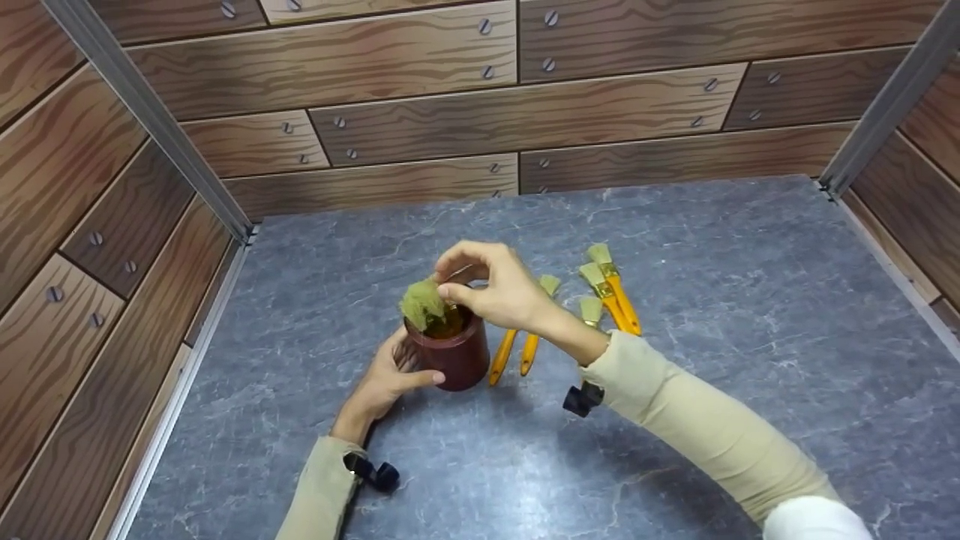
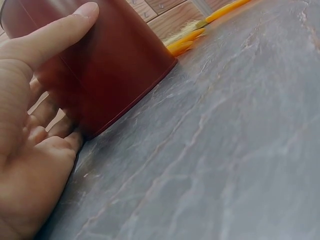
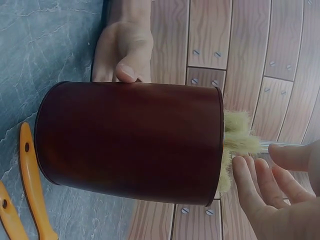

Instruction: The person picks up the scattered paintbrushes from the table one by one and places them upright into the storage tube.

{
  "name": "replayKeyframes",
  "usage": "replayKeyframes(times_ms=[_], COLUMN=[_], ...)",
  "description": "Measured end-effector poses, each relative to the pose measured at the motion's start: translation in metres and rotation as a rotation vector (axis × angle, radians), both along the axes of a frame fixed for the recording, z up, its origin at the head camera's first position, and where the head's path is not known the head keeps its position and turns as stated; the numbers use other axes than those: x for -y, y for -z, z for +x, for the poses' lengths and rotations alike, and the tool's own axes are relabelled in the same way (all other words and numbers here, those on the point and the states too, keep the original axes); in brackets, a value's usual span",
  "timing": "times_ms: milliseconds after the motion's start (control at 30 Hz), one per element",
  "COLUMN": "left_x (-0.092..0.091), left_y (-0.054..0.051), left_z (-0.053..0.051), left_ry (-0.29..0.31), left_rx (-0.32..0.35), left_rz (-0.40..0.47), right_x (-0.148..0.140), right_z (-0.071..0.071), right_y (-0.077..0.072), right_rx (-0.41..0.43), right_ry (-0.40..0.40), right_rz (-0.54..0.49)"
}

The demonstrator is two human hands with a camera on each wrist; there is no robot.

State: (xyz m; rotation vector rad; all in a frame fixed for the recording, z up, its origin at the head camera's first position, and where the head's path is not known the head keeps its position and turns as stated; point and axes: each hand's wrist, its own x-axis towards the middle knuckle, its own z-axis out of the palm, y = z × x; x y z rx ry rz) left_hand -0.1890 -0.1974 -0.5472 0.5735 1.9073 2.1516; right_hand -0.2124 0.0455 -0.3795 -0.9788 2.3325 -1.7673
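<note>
We see the maroon cylindrical cup (image 1: 454, 361) standing upright on the counter (image 1: 315, 300), nearer its left edge than its right. Our left hand (image 1: 384, 381) grips it low, thumb across the near side and fingers round the left; we take this as a brace, so the cup should neither slide nor tip while its mouth is being worked at. Our right hand (image 1: 504, 289) is over the rim beside the clustered bristles (image 1: 422, 304), its fingers loosely bent with a gap to the thumb, and no brush shows in its grasp; whether a fingertip touches the hairs, we cannot tell.

The brushes in the cup stand bristles up, probably to spare the hairs from being crushed; their handles are hidden inside. Just right of the cup lie two orange-handled paintbrushes (image 1: 502, 357), heads toward the counter's far edge. Another pair (image 1: 619, 296) lies farther toward the right edge, and a lone brush head (image 1: 591, 308) shows beyond our right forearm. That side seems chosen for the right hand's easy reach.
</note>
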Motion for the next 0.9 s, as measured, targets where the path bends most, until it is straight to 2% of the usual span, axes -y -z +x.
replayKeyframes(times_ms=[400, 667, 900], left_x=[-0.002, -0.002, -0.002], left_y=[0.002, 0.000, 0.000], left_z=[0.002, 0.002, 0.001], left_ry=[-0.011, -0.023, -0.037], left_rx=[0.028, 0.024, 0.036], left_rz=[0.013, 0.026, 0.024], right_x=[-0.017, -0.046, -0.079], right_z=[0.004, -0.002, -0.013], right_y=[0.003, 0.005, 0.017], right_rx=[0.037, -0.007, -0.010], right_ry=[0.005, 0.087, 0.196], right_rz=[0.036, 0.087, 0.132])
